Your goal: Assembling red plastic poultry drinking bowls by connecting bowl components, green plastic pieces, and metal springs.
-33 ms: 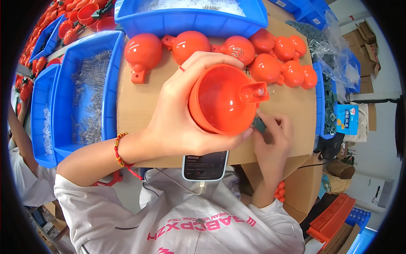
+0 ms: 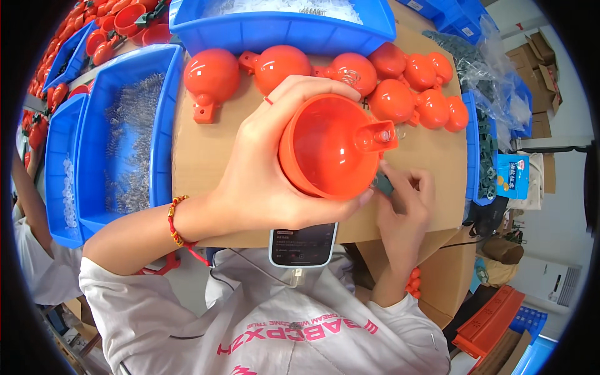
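Note:
Fingers of my left hand (image 2: 262, 153) wrap round a red plastic cup (image 2: 322, 153), its mouth facing up at me. A short socket sticks out from the cup's right side, with a clear piece and a bit of wire spring showing at it. Just below and right of the cup, my right hand (image 2: 406, 203) pinches a small dark green plastic part (image 2: 383, 184). That part is partly hidden by the cup and my fingers. Beyond the cup, several upturned red cups (image 2: 284, 69) lie on the cardboard surface (image 2: 200, 162); a loose spring (image 2: 350, 77) rests on one of them.
A blue bin (image 2: 164, 125) of springs and a narrower one (image 2: 53, 162) of small clear rings stand on the left. Another blue bin (image 2: 281, 39) is at the back, and green parts (image 2: 486, 150) fill one on the right. A phone (image 2: 303, 244) sits at the near edge.

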`<state>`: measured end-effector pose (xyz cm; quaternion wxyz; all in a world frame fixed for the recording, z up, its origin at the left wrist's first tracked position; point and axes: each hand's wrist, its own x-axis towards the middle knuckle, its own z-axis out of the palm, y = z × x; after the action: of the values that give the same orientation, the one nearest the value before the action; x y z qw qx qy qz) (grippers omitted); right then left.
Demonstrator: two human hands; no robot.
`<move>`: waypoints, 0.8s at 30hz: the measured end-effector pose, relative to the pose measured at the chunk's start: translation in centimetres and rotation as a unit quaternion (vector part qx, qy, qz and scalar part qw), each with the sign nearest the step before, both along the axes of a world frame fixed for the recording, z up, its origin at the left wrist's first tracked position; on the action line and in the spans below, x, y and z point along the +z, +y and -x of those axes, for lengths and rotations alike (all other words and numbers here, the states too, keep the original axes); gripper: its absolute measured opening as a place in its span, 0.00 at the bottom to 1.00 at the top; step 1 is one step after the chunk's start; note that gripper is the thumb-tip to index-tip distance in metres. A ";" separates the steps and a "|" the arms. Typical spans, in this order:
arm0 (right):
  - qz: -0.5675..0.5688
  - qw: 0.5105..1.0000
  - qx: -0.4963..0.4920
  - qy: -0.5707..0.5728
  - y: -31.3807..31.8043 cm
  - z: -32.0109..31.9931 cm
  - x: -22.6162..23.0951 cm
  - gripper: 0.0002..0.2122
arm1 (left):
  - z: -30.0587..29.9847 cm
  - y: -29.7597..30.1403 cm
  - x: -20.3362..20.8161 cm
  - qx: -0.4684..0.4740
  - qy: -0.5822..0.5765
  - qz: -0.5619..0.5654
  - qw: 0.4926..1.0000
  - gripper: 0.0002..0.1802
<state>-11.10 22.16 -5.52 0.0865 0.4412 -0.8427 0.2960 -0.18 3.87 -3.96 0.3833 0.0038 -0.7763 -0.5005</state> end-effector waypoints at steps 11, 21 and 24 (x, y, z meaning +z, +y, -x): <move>-0.080 0.990 0.113 -0.002 2.2 -0.3 0.8 0.27 | -0.1 -0.1 0.0 0.003 -0.001 0.001 1.000 0.39; -0.013 0.984 0.132 -0.120 2.0 0.5 0.4 0.20 | -0.2 -0.5 0.4 -0.028 -0.014 -0.029 0.999 0.39; 0.116 0.950 0.146 -0.249 1.8 0.5 0.7 0.20 | -0.2 -0.5 0.6 -0.033 -0.015 -0.025 0.999 0.39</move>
<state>-11.65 23.99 -4.79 -0.1192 0.4585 -0.7239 0.5016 -0.02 3.38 -3.40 0.3548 -0.0047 -0.7691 -0.5316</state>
